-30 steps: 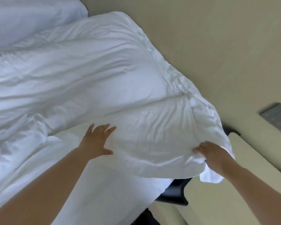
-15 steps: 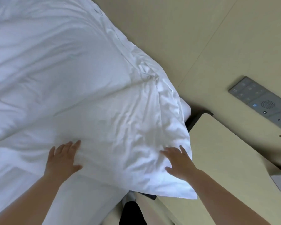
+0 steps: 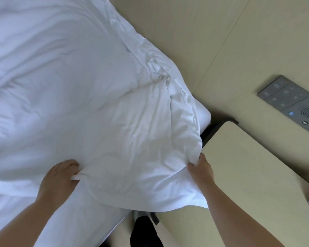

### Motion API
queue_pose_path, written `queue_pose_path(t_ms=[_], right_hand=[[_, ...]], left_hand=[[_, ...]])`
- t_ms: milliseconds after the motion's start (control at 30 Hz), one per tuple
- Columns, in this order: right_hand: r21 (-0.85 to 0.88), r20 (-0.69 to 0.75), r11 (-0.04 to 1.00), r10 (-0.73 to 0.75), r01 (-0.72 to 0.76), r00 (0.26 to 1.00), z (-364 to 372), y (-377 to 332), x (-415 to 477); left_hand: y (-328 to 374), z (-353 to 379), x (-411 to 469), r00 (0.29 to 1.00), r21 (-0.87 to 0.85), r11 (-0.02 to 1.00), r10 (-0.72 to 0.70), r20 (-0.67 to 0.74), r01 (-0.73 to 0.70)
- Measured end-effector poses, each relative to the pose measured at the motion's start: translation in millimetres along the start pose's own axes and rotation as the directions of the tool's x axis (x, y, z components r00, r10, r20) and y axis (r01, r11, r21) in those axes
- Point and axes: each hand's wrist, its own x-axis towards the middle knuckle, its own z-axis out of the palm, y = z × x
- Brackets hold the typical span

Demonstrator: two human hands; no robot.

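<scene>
- The white duvet (image 3: 114, 113) is laid over the bed (image 3: 96, 220), its corner just beside the tabletop (image 3: 248, 166).
- Left hand (image 3: 59, 177): grip clamped on the duvet's near edge.
- Right hand (image 3: 201, 168): grip clamped on the corner at the tabletop's edge.

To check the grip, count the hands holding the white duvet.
2. The left hand pinches a fold of the white duvet near its lower edge. The right hand grips its corner beside the bedside table.

left hand (image 3: 60, 177) pinches white duvet (image 3: 100, 107) fold | right hand (image 3: 201, 169) grips its corner | bedside table (image 3: 248, 166) beside
</scene>
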Motion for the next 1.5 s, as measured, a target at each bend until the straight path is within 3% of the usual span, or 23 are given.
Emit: queue_pose_path(t_ms=[67, 133, 233, 267, 300, 333, 400, 433, 533, 600, 700, 800, 867, 1033, 1133, 1167, 1233, 1433, 1467, 1500], right_hand=[[-0.028, -0.077, 0.992, -0.127, 0.126, 0.989, -36.2, -2.2, 6.8], [-0.125, -0.192, 0.973, -0.217, 0.196, 0.957, -84.0, -2.7, 22.8], [-0.242, -0.325, 0.961, -0.213, 0.137, 0.921, -148.7, 2.0, 46.2], [-0.293, -0.329, 0.951, -0.2, 0.101, 0.923, -160.7, 4.5, 50.8], [-0.347, -0.318, 0.936, -0.182, 0.065, 0.931, -166.4, 7.2, 54.1], [-0.414, -0.289, 0.91, -0.155, 0.023, 0.945, -166.5, 8.9, 55.7], [-0.579, -0.215, 0.814, -0.116, -0.031, 0.97, -150.5, 11.3, 54.4], [-0.654, -0.171, 0.756, -0.125, -0.018, 0.977, -136.4, 10.0, 50.6], [-0.745, -0.052, 0.654, -0.258, 0.135, 0.965, -83.2, -6.2, 39.4], [-0.731, 0.026, 0.619, -0.395, 0.287, 0.918, -41.7, -28.0, 25.3], [-0.621, 0.163, 0.476, -0.699, 0.623, 0.696, 20.2, -57.8, -6.3], [-0.473, 0.322, 0.343, -0.79, 0.811, 0.522, 73.1, -81.5, -50.5], [-0.39, 0.355, 0.194, -0.87, 0.9, 0.341, 101.2, -98.9, -92.7], [-0.248, 0.526, -0.148, -0.851, 0.957, 0.005, 194.4, -128.5, -208.3], [-0.21, 0.629, -0.27, -0.773, 0.94, -0.081, 259.5, -144.4, -277.4], [-0.21, 0.638, -0.286, -0.765, 0.935, -0.091, 283.9, -150.5, -297.5], [-0.285, 0.606, -0.245, -0.795, 0.927, -0.024, 328.3, -168.2, -330.8], [-0.422, 0.607, 0.048, -0.727, 0.905, 0.322, 395.8, -227.6, -385.7], [-0.427, 0.601, 0.025, -0.739, 0.904, 0.305, 393.8, -231.3, -383.2], [-0.39, 0.592, -0.011, -0.769, 0.921, 0.242, 386.0, -231.5, -386.5]], left_hand=[[19.5, -0.5, -17.1, 0.996, -0.13, 0.989, 0.055, -0.072, -0.064], [52.0, -11.1, -35.3, 0.975, -0.219, 0.95, 0.211, -0.07, -0.222], [104.4, -2.9, -55.5, 0.99, -0.274, 0.953, 0.14, 0.012, -0.131], [122.0, 0.3, -59.8, 0.982, -0.311, 0.938, 0.18, 0.06, -0.153], [137.6, 7.5, -60.3, 0.97, -0.28, 0.936, 0.238, 0.048, -0.215], [150.5, 9.8, -61.5, 0.947, -0.25, 0.935, 0.29, 0.138, -0.25], [150.8, 29.3, -57.3, 0.913, -0.131, 0.956, 0.288, 0.288, -0.261], [141.0, 40.9, -58.0, 0.901, -0.078, 0.975, 0.222, 0.374, -0.208], [85.4, 49.5, -79.1, 0.926, -0.022, 0.964, 0.262, 0.271, -0.266], [43.3, 53.5, -103.1, 0.955, 0.035, 0.987, 0.142, 0.261, -0.156], [-25.0, 46.9, -155.0, 0.988, 0.138, 0.989, -0.071, 0.139, 0.051], [-74.3, 39.9, -207.0, 0.957, 0.144, 0.953, -0.28, 0.079, 0.267], [-98.5, 41.2, -233.9, 0.913, 0.088, 0.914, -0.402, 0.066, 0.396], [-153.5, 32.4, -289.3, 0.808, 0.079, 0.807, -0.588, 0.023, 0.585], [-205.8, 24.7, -322.6, 0.776, 0.09, 0.773, -0.631, -0.001, 0.628], [-225.2, 22.4, -333.6, 0.769, 0.087, 0.765, -0.639, -0.019, 0.638], [-267.1, 17.2, -352.1, 0.755, 0.062, 0.753, -0.651, -0.073, 0.655], [-376.0, -13.2, -376.7, 0.756, 0.162, 0.739, -0.636, -0.152, 0.654], [-388.6, -17.6, -376.1, 0.759, 0.172, 0.74, -0.637, -0.135, 0.651], [-399.1, -21.9, -375.3, 0.761, 0.155, 0.747, -0.647, -0.055, 0.646]])
